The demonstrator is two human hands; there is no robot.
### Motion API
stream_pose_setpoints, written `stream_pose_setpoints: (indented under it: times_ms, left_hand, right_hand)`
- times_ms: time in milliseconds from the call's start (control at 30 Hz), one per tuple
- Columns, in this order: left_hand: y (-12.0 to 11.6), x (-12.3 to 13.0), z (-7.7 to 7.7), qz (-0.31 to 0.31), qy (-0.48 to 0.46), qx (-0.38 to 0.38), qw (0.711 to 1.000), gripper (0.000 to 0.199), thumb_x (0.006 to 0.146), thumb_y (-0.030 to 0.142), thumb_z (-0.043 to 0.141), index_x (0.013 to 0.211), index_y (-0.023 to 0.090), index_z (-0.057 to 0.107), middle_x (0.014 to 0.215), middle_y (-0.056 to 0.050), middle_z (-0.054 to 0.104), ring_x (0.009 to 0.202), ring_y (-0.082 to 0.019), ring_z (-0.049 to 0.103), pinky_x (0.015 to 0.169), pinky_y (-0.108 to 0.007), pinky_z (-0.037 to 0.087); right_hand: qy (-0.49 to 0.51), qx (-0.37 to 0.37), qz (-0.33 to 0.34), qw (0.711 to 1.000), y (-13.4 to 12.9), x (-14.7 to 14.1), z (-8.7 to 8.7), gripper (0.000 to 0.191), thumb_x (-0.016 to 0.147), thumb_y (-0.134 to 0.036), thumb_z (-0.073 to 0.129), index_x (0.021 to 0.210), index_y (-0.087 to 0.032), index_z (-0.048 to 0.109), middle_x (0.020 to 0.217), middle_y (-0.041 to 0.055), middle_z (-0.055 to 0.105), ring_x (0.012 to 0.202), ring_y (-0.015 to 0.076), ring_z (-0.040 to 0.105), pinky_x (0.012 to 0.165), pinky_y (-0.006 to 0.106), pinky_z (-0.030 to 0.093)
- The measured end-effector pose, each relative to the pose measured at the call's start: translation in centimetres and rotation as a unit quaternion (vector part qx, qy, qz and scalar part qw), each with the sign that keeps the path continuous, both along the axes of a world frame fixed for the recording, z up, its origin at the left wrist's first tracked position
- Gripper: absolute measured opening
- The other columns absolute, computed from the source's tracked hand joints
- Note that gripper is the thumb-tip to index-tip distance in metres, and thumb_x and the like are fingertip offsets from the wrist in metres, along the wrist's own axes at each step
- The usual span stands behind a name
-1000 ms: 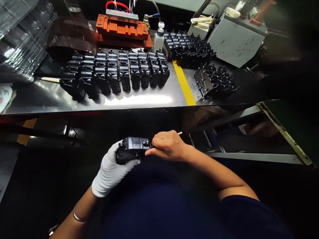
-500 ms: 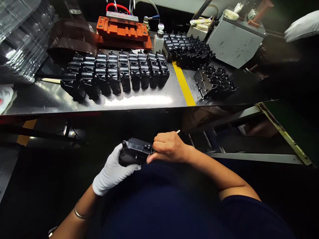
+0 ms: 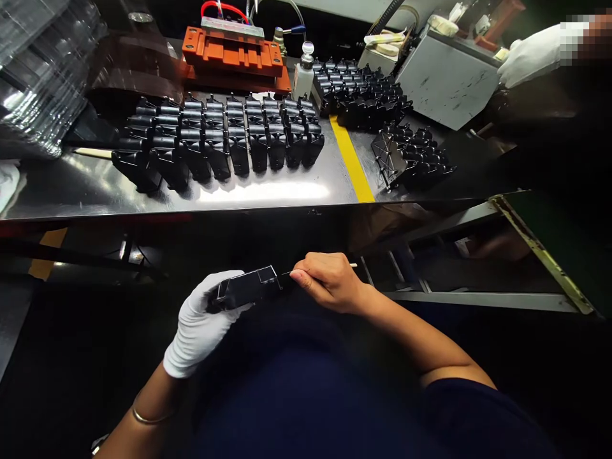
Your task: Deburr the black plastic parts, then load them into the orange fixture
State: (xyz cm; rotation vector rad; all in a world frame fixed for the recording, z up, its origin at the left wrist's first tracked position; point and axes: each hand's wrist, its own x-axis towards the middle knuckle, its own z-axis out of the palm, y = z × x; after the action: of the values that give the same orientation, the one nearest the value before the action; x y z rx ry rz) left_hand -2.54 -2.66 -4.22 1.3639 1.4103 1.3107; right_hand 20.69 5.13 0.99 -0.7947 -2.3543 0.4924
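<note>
White-gloved, my left hand grips a black plastic part in front of my body, below the bench edge. My bare right hand is closed around a thin tool with a pale handle; its fine tip points left at the part's right end, with a small gap between them. On the metal bench, several similar black parts stand side by side in a row.
An orange fixture and a clear bottle stand behind the row. More black parts lie right of the yellow tape. Another person's gloved hand is near the grey box. Stacked plastic trays are at left.
My left hand has moved slightly left and turned the black part. The tool tip now shows apart from it. The other person's gloved hand has come left to the grey box.
</note>
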Motion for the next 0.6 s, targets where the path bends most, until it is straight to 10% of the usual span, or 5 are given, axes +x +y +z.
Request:
stream_pose_setpoints:
  times_ms: [367, 600]
  left_hand:
    - [-0.2, -1.2, 0.0, -0.114, 0.07, 0.119, 0.984, 0.046, 0.075, 0.004, 0.067, 0.116, 0.024, 0.06, 0.107, -0.005, 0.064, 0.094, -0.02, 0.065, 0.08, -0.033, 0.054]
    - [0.5, -1.2, 0.8, -0.155, 0.097, 0.211, 0.96, 0.046, 0.071, 0.006, 0.069, 0.112, 0.026, 0.063, 0.098, -0.006, 0.071, 0.091, -0.024, 0.066, 0.083, -0.041, 0.054]
  right_hand:
    - [-0.049, 0.01, 0.002, 0.999, 0.4, -0.3, -1.0, 0.037, 0.096, -0.03, 0.046, 0.064, -0.016, 0.057, 0.055, -0.002, 0.049, 0.051, 0.0082, 0.044, 0.052, 0.022, 0.03]
    - [-0.025, -0.173, 0.113, 0.978, 0.4, 0.4, -0.6, 0.042, 0.098, -0.038, 0.039, 0.063, -0.017, 0.049, 0.058, -0.0026, 0.047, 0.052, 0.0068, 0.042, 0.052, 0.02, 0.031]
